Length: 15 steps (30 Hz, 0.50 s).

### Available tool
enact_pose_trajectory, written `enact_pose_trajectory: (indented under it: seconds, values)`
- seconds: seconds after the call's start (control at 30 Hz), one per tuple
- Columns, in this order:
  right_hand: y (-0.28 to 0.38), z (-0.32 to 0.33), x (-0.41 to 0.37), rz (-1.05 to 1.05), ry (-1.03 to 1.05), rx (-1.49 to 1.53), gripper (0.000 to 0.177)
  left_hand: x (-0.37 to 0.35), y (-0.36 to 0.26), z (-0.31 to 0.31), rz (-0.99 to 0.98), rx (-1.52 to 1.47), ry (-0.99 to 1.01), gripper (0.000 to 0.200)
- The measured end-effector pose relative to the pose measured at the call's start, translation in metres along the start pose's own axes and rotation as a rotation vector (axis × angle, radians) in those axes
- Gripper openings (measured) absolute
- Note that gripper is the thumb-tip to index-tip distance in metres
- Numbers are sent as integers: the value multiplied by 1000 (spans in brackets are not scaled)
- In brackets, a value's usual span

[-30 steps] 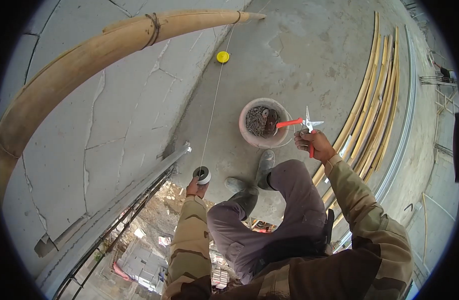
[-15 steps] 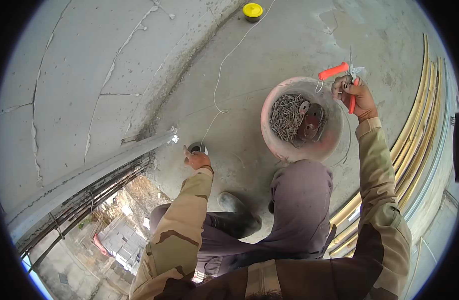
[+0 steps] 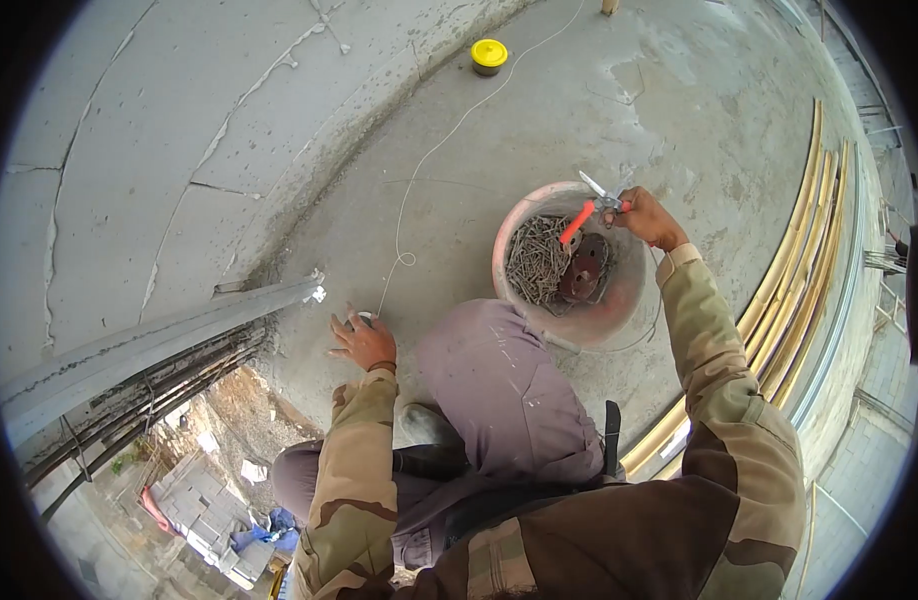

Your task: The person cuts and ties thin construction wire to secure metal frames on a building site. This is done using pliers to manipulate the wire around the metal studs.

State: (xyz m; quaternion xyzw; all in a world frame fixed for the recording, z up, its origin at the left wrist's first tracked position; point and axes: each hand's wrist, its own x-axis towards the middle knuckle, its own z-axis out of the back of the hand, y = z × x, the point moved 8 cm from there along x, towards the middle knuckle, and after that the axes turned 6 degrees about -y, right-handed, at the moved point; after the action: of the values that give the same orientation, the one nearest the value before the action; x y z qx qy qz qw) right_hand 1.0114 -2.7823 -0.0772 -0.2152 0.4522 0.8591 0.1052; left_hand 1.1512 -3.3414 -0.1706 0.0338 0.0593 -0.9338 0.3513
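Note:
My left hand (image 3: 365, 343) is spread, palm down, over a small round spool or cup (image 3: 367, 317) on the concrete floor, mostly hidden beneath it. A thin white string (image 3: 406, 215) runs from there up the floor. In my right hand (image 3: 647, 218) are snips with red handles (image 3: 579, 222) and metal blades (image 3: 593, 184), held over the rim of a round bucket (image 3: 627, 290). Inside the bucket lie many nails or screws (image 3: 535, 262) and dark red discs (image 3: 585, 270).
A yellow-lidded container (image 3: 489, 53) stands at the top. Long yellowish strips (image 3: 801, 270) lie along the right. From the left, a metal beam (image 3: 169, 335) extends beside an open edge with a drop to ground below. My bent knee (image 3: 499, 350) is close to the bucket.
My right hand has come down and left with the snips, to the bucket's rim, and the snips have turned. The fingers of my left hand have spread over the spool. The camera view has shifted.

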Motion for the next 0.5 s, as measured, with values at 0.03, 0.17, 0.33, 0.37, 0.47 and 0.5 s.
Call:
enact_pose_trajectory:
  seconds: [0.03,0.17,0.33,0.37,0.47,0.5]
  values:
    - [-8,9,-8,44,-102,-27,7,3,-20,2,-198,8,-41,66]
    - [-52,40,-71,-243,-318,-104,7,12,-67,-18,-506,-140,48,63]
    - [-212,62,-204,-543,-662,488,16,32,-96,-38,-387,-171,135,60]
    - [-228,64,-230,-564,-714,523,19,33,-99,-40,-369,-85,164,57]
    - [-261,65,-301,-607,-874,687,29,42,-101,-50,-350,43,207,47]
    - [-257,65,-321,-671,-910,677,32,43,-99,-57,-352,89,235,41]
